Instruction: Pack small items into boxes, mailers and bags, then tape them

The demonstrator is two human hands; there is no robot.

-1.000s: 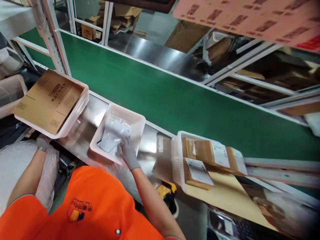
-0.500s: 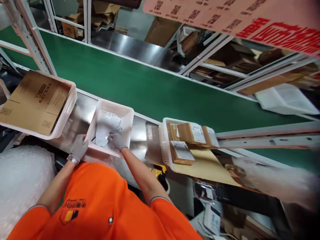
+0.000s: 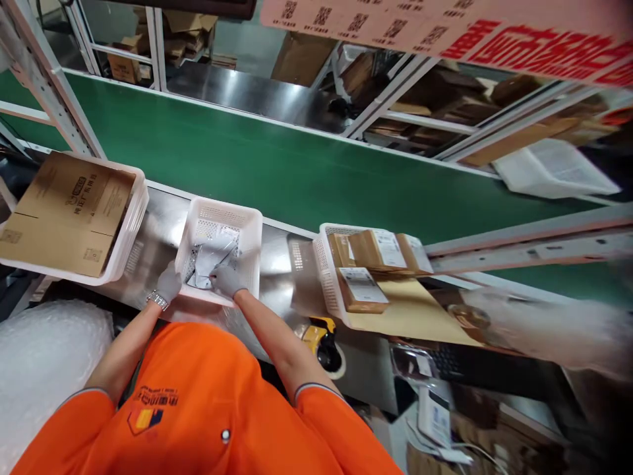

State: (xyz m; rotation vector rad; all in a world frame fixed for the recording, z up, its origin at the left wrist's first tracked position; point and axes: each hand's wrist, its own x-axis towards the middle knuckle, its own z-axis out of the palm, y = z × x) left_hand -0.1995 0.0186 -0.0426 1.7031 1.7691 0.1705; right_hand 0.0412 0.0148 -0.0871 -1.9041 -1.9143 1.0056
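Note:
A white plastic basket point(image 3: 253, 247) with perforated walls stands on the metal counter in front of me. In it lies a clear plastic bag point(image 3: 208, 254) with something white and some dark edges; its exact contents I cannot make out. My gloved left hand point(image 3: 169, 282) is closed on the basket's front left rim. Inside the basket, my gloved right hand point(image 3: 226, 280) pinches the near part of the bag with its fingertips. A watch circles my left wrist.
Stacked baskets with a flat cardboard carton point(image 3: 74, 211) stand left. Another basket point(image 3: 324, 264) on the right holds labelled brown parcels point(image 3: 363, 290). A green conveyor belt point(image 3: 277, 158) runs behind. Bubble wrap point(image 3: 49, 376) lies left, a yellow tape dispenser point(image 3: 319, 336) front right.
The bag in the basket has shifted and creased, showing more dark edges and more of the basket floor. My right hand stays at its near part. The whole view has moved slightly.

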